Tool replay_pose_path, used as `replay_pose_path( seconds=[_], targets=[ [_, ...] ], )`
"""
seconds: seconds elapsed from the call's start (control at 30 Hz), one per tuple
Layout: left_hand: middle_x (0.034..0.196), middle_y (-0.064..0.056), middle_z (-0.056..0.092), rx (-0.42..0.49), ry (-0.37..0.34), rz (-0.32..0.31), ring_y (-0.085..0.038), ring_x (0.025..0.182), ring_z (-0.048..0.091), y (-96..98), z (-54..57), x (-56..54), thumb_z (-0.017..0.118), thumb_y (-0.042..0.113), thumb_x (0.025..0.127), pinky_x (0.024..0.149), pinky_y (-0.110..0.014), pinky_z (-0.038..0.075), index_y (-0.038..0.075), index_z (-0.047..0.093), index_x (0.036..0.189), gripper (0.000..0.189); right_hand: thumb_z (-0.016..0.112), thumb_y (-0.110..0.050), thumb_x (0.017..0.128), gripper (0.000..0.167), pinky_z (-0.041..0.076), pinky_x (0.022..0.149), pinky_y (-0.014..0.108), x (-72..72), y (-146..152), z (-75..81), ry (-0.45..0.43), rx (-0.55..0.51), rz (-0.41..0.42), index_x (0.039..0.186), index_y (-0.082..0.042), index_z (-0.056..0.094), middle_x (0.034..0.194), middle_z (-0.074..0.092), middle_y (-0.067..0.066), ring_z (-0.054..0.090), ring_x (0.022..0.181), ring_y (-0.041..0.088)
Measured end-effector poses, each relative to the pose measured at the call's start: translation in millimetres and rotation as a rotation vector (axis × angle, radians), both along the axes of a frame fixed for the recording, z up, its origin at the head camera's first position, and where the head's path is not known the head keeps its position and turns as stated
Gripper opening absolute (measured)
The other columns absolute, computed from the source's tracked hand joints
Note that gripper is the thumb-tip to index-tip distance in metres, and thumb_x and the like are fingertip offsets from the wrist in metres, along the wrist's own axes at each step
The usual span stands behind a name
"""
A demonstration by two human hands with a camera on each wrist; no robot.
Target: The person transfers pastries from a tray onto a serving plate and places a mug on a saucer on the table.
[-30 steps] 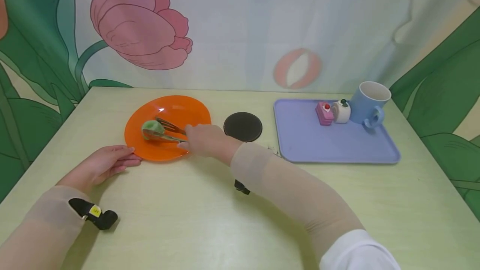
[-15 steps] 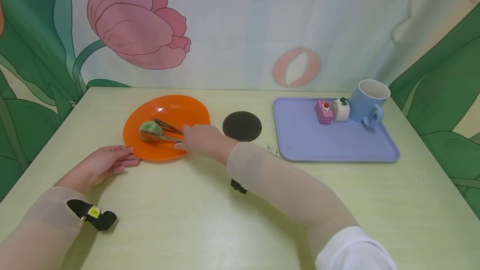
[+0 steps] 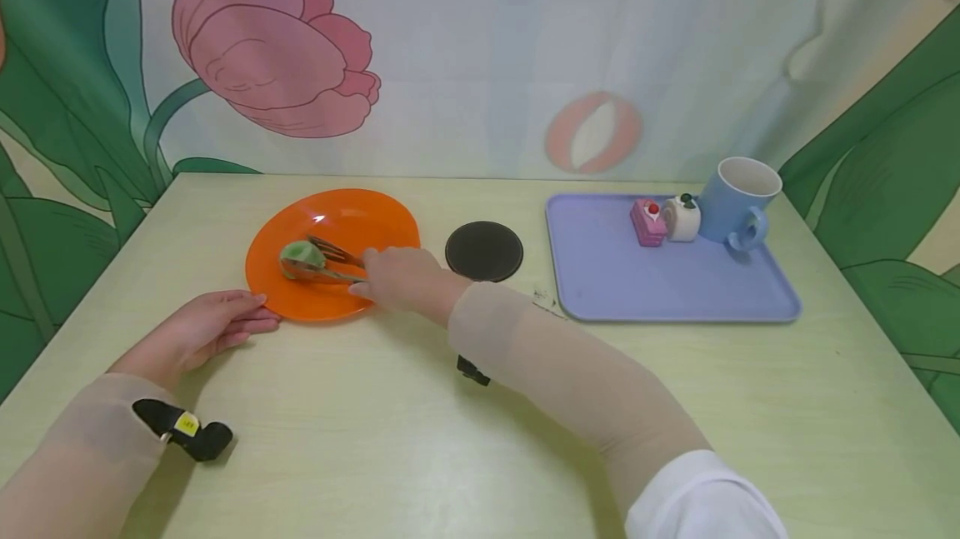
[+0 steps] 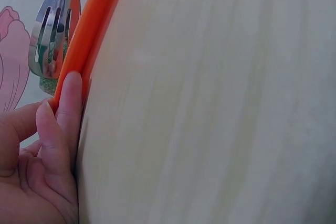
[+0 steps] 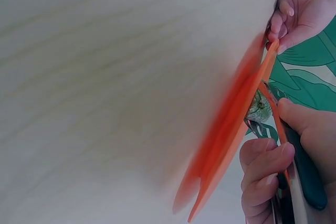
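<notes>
Orange plate (image 3: 367,222) on the pale table (image 3: 337,439); left hand (image 3: 217,324) pinches its near-left rim between thumb and fingers. Right hand (image 3: 405,276) curled round metal tongs (image 3: 339,276), tips either side of a small green roll (image 3: 303,252) over the plate's left part (lifted or resting, cannot tell). Black disc (image 3: 484,252) just right of plate; farther right, lilac tray (image 3: 660,289) with blue mug (image 3: 726,207).
</notes>
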State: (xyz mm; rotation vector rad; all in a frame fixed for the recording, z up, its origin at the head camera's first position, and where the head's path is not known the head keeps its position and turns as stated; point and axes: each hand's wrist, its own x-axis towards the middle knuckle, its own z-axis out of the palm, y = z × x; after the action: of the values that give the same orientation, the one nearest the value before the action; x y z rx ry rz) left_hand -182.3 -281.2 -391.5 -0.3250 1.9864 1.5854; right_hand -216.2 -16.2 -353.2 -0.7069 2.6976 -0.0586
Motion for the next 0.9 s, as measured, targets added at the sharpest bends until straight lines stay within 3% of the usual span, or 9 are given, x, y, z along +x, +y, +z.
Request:
replay_pose_path(
  seconds=[0.17,0.53,0.67,0.77,0.83,0.9],
  targets=[
    [0.092,0.006,0.070,-0.002,0.004,-0.002,-0.006,0.090,0.066,0.2,-0.2,0.4,0.044,0.032,0.099,0.071,-0.016,0.050,-0.003,0.021,0.144,0.062,0.041,-0.055,0.093,0.060,0.045,0.056,0.026,-1.2,-2,-2.0,0.000,0.015,-0.003,0.136,-0.014,0.040,0.088,0.056,-0.002,0.055,0.074,0.014],
    [0.093,0.005,0.070,-0.009,0.005,-0.006,-0.006,0.090,0.066,0.6,-1.3,0.5,0.045,0.034,0.099,0.071,-0.016,0.050,-0.003,0.021,0.144,0.063,0.042,-0.057,0.092,0.057,0.046,0.059,0.027,0.2,0,-3.2,-0.015,0.002,-0.035,0.127,-0.013,0.044,0.094,0.055,-0.002,0.055,0.077,0.015],
    [0.093,0.006,0.070,-0.017,0.005,-0.015,-0.005,0.090,0.066,0.9,-0.8,1.1,0.044,0.034,0.099,0.071,-0.016,0.050,-0.004,0.019,0.145,0.064,0.041,-0.059,0.091,0.066,0.049,0.070,0.029,-0.2,3,-5.2,-0.014,-0.002,-0.042,0.136,-0.011,0.039,0.117,0.058,0.001,0.058,0.092,0.015],
    [0.093,0.006,0.070,-0.014,0.009,-0.021,-0.005,0.090,0.066,0.9,-0.1,1.2,0.042,0.033,0.100,0.071,-0.016,0.050,-0.005,0.020,0.144,0.062,0.039,-0.060,0.092,0.072,0.049,0.083,0.032,-0.8,5,-5.7,-0.006,0.000,-0.042,0.144,-0.010,0.032,0.136,0.049,0.002,0.055,0.111,0.016],
    [0.092,0.007,0.070,-0.009,0.008,-0.023,-0.005,0.090,0.066,1.0,0.9,1.6,0.042,0.033,0.100,0.070,-0.016,0.050,-0.005,0.021,0.143,0.062,0.038,-0.060,0.092,0.074,0.048,0.085,0.032,-1.1,6,-5.4,0.001,-0.004,-0.038,0.145,-0.010,0.030,0.140,0.045,0.003,0.053,0.116,0.017],
    [0.092,0.007,0.070,-0.003,0.004,-0.020,-0.005,0.090,0.066,1.4,1.9,2.1,0.042,0.033,0.100,0.070,-0.016,0.050,-0.005,0.021,0.143,0.061,0.038,-0.060,0.092,0.073,0.049,0.081,0.031,-1.2,8,-5.2,0.004,-0.014,-0.035,0.144,-0.009,0.032,0.137,0.048,0.003,0.056,0.108,0.017]
  ],
)
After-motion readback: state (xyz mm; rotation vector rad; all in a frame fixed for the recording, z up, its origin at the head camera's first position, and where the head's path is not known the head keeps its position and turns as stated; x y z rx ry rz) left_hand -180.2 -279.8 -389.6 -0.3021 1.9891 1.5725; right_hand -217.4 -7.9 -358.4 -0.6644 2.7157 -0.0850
